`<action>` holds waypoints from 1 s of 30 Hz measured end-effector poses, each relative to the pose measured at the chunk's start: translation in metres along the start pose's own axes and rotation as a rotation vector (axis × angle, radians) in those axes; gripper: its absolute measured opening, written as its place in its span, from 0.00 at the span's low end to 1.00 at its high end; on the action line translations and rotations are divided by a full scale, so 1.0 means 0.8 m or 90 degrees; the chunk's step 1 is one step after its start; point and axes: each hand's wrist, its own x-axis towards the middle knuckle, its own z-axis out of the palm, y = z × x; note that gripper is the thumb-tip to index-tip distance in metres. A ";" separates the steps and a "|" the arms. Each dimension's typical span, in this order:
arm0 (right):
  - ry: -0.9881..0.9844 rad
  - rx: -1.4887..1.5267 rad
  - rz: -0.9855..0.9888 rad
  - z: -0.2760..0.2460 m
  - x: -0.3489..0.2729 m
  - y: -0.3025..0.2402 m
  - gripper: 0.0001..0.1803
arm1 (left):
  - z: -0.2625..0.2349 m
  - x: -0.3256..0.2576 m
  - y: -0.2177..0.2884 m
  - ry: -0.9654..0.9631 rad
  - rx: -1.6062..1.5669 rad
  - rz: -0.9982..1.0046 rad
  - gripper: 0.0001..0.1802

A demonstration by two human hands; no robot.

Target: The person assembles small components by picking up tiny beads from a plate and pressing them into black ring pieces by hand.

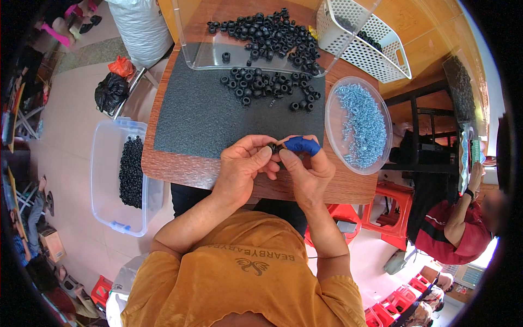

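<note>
Over the table's front edge, my left hand (244,161) and my right hand (308,171) meet fingertip to fingertip. Both are closed on a small black ring-shaped piece (276,148), partly hidden by the fingers. Blue wrapping (303,145) covers my right index finger. Beyond my hands, a loose group of black round pieces with holes (261,84) lies on a dark grey mat (190,109). A larger heap of the same pieces (272,32) fills a clear tray (199,61) behind it.
A round clear dish (333,131) of tiny light-blue pieces stands right, near a white perforated basket (381,68). On the left, a clear plastic bin (106,180) holds black pieces. Red stools (389,210) and a person in a dark red shirt (455,234) are at right.
</note>
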 end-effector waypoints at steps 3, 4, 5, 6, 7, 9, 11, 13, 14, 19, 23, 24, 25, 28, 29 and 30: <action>-0.008 -0.077 -0.064 -0.001 0.002 0.000 0.08 | 0.001 -0.001 0.000 -0.009 -0.002 -0.007 0.12; -0.007 -0.098 -0.085 -0.001 0.002 0.000 0.09 | 0.001 -0.001 0.001 -0.015 -0.004 -0.017 0.12; -0.005 -0.118 -0.106 -0.001 0.003 0.001 0.09 | 0.000 -0.001 0.001 -0.021 -0.006 -0.028 0.12; -0.004 -0.118 -0.105 -0.001 0.004 0.002 0.09 | 0.000 -0.001 0.001 -0.021 -0.005 -0.029 0.12; -0.016 -0.111 -0.112 -0.003 0.005 0.003 0.09 | -0.001 -0.001 0.001 -0.022 -0.002 -0.033 0.12; -0.025 -0.104 -0.119 -0.006 0.007 0.005 0.09 | -0.001 0.000 0.001 -0.023 0.003 -0.039 0.12; -0.054 -0.087 -0.119 -0.010 0.009 0.008 0.09 | -0.002 0.000 0.001 -0.021 0.027 -0.043 0.11; -0.066 -0.079 -0.103 -0.015 0.011 0.006 0.09 | -0.005 0.002 0.002 -0.028 0.069 -0.041 0.12; -0.080 -0.070 -0.088 -0.017 0.012 0.005 0.08 | -0.006 0.003 0.003 -0.034 0.110 -0.037 0.12; -0.083 -0.009 -0.057 -0.020 0.014 0.006 0.09 | -0.003 0.005 0.006 -0.044 0.110 -0.042 0.12; -0.074 0.021 -0.040 -0.019 0.014 0.003 0.09 | -0.001 0.005 0.006 -0.042 0.106 -0.049 0.13; -0.074 0.021 -0.040 -0.019 0.014 0.002 0.09 | -0.002 0.004 0.006 -0.042 0.107 -0.049 0.13; -0.069 0.031 -0.031 -0.020 0.014 0.001 0.09 | -0.003 0.004 0.005 -0.045 0.105 -0.053 0.13; -0.072 0.035 -0.015 -0.019 0.015 0.000 0.10 | -0.004 0.004 0.004 -0.048 0.101 -0.060 0.13; -0.080 0.030 -0.006 -0.019 0.015 0.000 0.10 | -0.004 0.003 0.004 -0.046 0.099 -0.063 0.13; -0.081 0.030 -0.007 -0.019 0.014 0.000 0.10 | -0.004 0.003 0.004 -0.046 0.099 -0.062 0.13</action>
